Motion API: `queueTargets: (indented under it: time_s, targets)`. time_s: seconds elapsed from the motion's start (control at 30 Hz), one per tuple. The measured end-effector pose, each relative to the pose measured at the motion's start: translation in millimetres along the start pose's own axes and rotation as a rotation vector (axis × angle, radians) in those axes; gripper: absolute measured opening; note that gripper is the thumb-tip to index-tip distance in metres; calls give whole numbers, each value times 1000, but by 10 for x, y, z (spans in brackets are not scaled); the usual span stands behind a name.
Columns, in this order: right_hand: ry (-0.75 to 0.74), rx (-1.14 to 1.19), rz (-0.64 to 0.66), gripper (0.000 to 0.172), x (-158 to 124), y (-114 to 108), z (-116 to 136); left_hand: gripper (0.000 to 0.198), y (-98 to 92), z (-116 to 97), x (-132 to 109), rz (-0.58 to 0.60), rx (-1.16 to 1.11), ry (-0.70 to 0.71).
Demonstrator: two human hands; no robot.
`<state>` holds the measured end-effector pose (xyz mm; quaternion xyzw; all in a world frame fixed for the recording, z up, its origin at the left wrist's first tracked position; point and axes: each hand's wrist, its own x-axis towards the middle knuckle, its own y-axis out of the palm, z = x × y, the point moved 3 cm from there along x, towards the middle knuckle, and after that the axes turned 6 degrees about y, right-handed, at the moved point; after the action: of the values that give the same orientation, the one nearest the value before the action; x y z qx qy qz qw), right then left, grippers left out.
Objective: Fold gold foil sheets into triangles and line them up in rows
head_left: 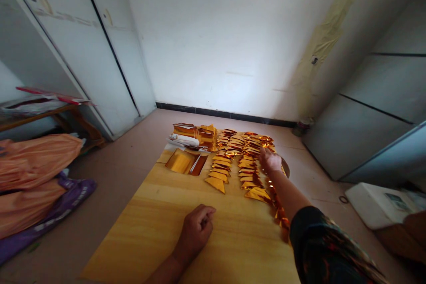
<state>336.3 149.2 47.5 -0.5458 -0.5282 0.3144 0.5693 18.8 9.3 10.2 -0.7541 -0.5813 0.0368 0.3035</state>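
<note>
My left hand (197,227) rests on the wooden board (159,226) with its fingers curled into a loose fist; nothing shows in it. My right hand (271,160) reaches to the far right part of the board. Its fingers are pinched at a folded gold foil paper (265,144), partly hidden by the hand. Left of it, folded gold foil papers stand in overlapping rows (249,173), with another row (220,171) further left. More folded pieces (282,219) run along the right edge, beneath my right forearm.
Flat gold foil sheets (181,161) lie at the board's left, with a white roll (184,140) and foil stacks (208,135) behind. Grey cabinets (100,31) stand left. Orange cloth (36,159) lies on the left; a white box (376,204) sits on the right.
</note>
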Motion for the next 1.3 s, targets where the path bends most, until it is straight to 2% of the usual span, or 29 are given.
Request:
queueTargets:
  time_s: [0.13, 0.23, 0.37, 0.47, 0.53, 0.63, 0.73, 0.9, 1.13, 1.3]
  targets:
    - [-30, 13, -64, 21, -27, -158, 88, 21, 37, 12, 5, -11, -42, 1]
    - [-81, 60, -159, 21, -77, -340, 221, 18, -9, 58, 66, -71, -61, -17]
    - [-158, 182, -267, 23, -316, -604, 471, 19, -272, 223, 314, -245, 65, -35]
    - [-293, 313, -269, 22, -706, -718, 725, 24, -510, 424, 591, -381, 206, -68]
    - [-399, 378, -227, 22, -1028, -712, 900, 30, -597, 551, 780, -369, 317, -102]
    - [-548, 426, -181, 20, -1462, -598, 1099, 30, -612, 686, 994, -257, 454, -172]
    - [-630, 433, -152, 15, -1703, -434, 1160, 21, -569, 752, 1085, -147, 571, -247]
    - [-612, 433, -137, 14, -1781, -266, 1066, 24, -561, 784, 1086, -164, 608, -285]
    - [-602, 468, -181, 16, -1817, -225, 1040, 28, -621, 772, 1067, -269, 600, -296]
    - [-605, 483, -200, 16, -1804, -186, 1055, 35, -663, 830, 957, -431, 355, -310]
